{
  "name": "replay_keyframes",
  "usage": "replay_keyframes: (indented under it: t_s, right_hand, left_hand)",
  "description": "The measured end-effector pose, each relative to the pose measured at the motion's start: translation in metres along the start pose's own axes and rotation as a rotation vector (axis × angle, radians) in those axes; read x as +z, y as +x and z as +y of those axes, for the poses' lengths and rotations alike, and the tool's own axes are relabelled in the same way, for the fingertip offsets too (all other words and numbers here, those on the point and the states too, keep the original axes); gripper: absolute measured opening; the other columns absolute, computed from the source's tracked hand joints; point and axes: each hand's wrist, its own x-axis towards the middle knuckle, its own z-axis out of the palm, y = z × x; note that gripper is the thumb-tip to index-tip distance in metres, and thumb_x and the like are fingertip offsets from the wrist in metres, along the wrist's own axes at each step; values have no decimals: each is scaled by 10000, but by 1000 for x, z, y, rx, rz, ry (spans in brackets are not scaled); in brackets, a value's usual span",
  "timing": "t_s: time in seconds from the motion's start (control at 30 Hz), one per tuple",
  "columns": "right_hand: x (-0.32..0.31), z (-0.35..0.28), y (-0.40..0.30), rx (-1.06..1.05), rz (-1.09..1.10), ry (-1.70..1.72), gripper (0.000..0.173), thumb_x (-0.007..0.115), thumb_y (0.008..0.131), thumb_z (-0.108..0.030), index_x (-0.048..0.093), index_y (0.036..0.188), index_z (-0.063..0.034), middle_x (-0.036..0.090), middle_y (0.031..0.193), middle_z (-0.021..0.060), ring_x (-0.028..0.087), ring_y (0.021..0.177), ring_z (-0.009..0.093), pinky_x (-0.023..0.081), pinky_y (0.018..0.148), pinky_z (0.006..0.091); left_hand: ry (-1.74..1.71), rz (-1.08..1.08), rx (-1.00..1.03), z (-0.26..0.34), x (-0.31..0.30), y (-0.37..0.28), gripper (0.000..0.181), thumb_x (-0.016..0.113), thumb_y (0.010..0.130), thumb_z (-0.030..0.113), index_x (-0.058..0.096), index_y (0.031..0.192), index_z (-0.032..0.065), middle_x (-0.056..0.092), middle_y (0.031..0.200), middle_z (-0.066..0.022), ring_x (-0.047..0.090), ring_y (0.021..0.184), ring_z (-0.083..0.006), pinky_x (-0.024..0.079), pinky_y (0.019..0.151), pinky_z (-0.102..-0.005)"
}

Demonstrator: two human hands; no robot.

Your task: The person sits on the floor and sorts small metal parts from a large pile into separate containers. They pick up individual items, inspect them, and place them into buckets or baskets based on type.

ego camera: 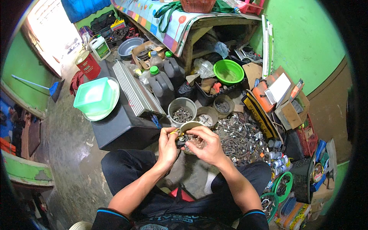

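Observation:
A small dark mechanical part [181, 140] with a yellow piece is between my two hands, in the middle of the view. My left hand [168, 148] pinches it from the left. From the other side, the thumb and fingers of my right hand [209, 145] are on it too. My fingers cover much of the part, so its exact kind cannot be told. Under my hands stands a round tub [193, 124] with small hardware in it. Just beyond are a grey bucket [182, 100] of metal pieces and a smaller tub [213, 123] with more pieces.
Loose bolts and metal parts [241, 138] lie in a heap on the floor at right. A black box [120, 132] bearing metal strips [135, 89] and a green plastic container [93, 95] stands left. Beyond are dark jugs [161, 86] and a green basin [228, 72].

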Motion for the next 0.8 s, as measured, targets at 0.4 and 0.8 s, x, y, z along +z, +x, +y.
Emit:
replay_keyframes:
  t_s: [0.4,0.8]
  right_hand:
    - [8,0,-15,85,49,-32,287,810,697,-104,699,941,-2,680,881,127,651,846,271,505,760,350]
    - [20,-1,-24,-12,159,31,140,753,726,-11,657,825,11,675,873,130,659,817,283,503,736,361]
  left_hand:
    - [167,-39,142,-33,-1,2,195,453,956,64,445,1126,-31,547,1037,-122,539,930,-144,445,844,-283]
    - [150,43,168,-29,2,3,165,446,964,78,464,1095,-20,539,971,-92,506,869,-122,435,786,-282]
